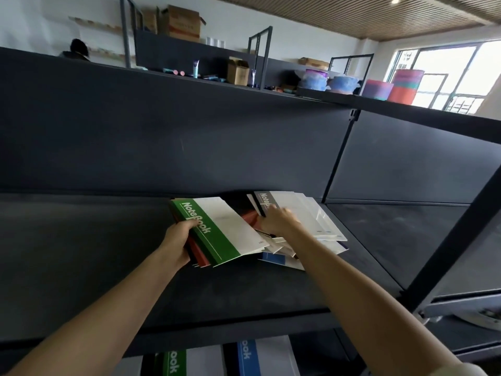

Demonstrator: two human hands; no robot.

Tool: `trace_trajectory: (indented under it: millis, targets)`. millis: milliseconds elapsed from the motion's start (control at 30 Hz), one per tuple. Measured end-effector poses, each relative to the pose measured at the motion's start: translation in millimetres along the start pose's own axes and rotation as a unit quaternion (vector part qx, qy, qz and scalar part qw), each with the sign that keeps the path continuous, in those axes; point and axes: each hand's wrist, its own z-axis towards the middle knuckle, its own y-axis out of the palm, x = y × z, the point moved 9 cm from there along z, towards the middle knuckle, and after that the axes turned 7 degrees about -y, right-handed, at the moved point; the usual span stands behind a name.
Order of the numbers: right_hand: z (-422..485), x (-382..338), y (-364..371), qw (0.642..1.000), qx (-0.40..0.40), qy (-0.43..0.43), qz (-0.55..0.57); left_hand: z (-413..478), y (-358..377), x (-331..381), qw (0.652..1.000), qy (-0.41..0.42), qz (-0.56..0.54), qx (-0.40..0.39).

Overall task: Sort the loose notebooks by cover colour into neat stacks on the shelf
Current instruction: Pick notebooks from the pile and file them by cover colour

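Observation:
On the dark shelf (81,240) lies a loose pile of notebooks. My left hand (177,241) grips the spine side of a small bundle topped by a green-and-white notebook (225,229), with red and black covers under it, tilted up off the shelf. My right hand (276,221) reaches into the pile to the right, its fingers curled on the edge of a grey-and-white notebook (290,210). A red notebook (250,217) shows between the two hands. A blue-covered notebook (273,259) pokes out under the pile by my right forearm.
The shelf has a dark back panel (189,145) and an upright post (336,158) right of the pile. On the shelf below stand a green notebook (173,363) and a blue one (248,356). Boxes and coloured tubs sit on top.

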Motion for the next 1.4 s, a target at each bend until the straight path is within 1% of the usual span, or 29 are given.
trace_trajectory:
  millis: [33, 67, 167, 233, 400, 533, 700, 800, 867, 933, 1000, 1167, 1267, 1400]
  targets:
    - [8, 10, 13, 0.999, -0.034, 0.014, -0.022, 0, -4, 2, 1.000, -0.001, 0.002, 0.010]
    - [16, 15, 22, 0.998, -0.049, 0.010, -0.037, 0, -7, 3, 1.000, -0.001, 0.002, 0.013]
    - [7, 0, 14, 0.993, -0.042, -0.052, -0.093, 1, -13, 5, 1.000, 0.002, -0.004, 0.020]
    - [-1, -15, 3, 0.987, -0.023, -0.093, -0.127, 2, -17, 5, 1.000, 0.003, -0.014, 0.025]
    - [-12, -25, -22, 0.974, 0.056, -0.132, -0.178, -4, -21, 8, 1.000, 0.001, -0.023, 0.013]
    - [-16, -25, -34, 0.963, 0.079, -0.128, -0.224, -7, -25, 13, 0.999, 0.009, -0.032, 0.006]
    - [-17, -21, -45, 0.976, 0.097, -0.083, -0.174, -14, -30, 17, 0.999, 0.015, -0.038, -0.002]
    - [-17, -18, -48, 0.987, 0.103, -0.070, -0.100, -17, -30, 18, 0.999, 0.017, -0.038, -0.010]
    - [-17, -8, -38, 0.993, 0.088, -0.046, -0.063, -17, -28, 17, 0.999, 0.016, -0.032, -0.012]
    - [-17, 5, -16, 0.998, 0.043, -0.009, -0.049, -18, -26, 14, 1.000, 0.012, -0.026, -0.012]
    - [-18, 9, 0, 0.998, 0.012, -0.003, -0.061, -18, -24, 10, 1.000, 0.005, -0.019, -0.012]
    - [-23, -9, -13, 0.983, 0.019, -0.077, -0.163, -17, -21, 1, 1.000, -0.006, -0.015, -0.012]
    - [-19, -7, -12, 0.975, 0.019, -0.088, -0.201, -18, -21, -1, 1.000, -0.009, -0.012, -0.016]
    - [-20, -9, -12, 0.968, 0.010, -0.112, -0.222, -16, -24, 1, 1.000, -0.009, -0.012, -0.014]
